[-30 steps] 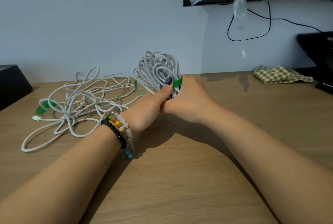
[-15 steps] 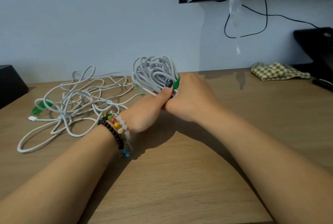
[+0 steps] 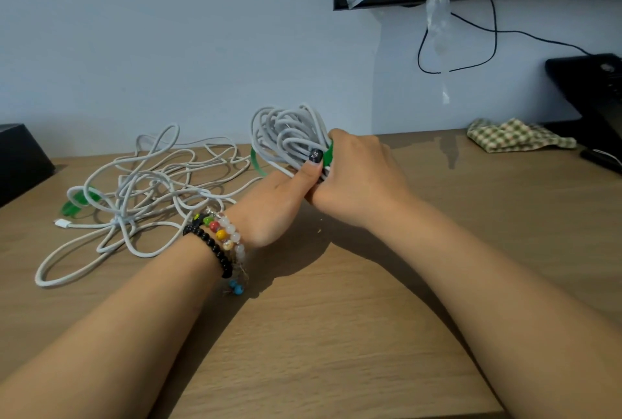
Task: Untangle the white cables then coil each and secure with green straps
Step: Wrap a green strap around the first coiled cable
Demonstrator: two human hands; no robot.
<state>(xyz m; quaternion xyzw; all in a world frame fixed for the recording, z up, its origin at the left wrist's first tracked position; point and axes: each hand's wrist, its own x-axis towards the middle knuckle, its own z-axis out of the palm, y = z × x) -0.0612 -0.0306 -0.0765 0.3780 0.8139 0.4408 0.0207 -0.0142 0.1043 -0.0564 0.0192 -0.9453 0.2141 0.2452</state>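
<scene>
Two hands meet above the desk (image 3: pixel 336 334): the left hand (image 3: pixel 272 206) and right hand (image 3: pixel 356 183) grip a bunched white cable coil (image 3: pixel 286 135), fingers curled round its green strap (image 3: pixel 328 157). Left of them, another white cable (image 3: pixel 144 189) sprawls loose and tangled on the desk.

Wooden table (image 3: pixel 336 334) bears tangled white cables (image 3: pixel 141 189), green strap (image 3: pixel 75 203), checked cloth (image 3: pixel 515 135)

The right hand (image 3: pixel 356 179) hides its own fingers and most of the green strap (image 3: pixel 328 156).
</scene>
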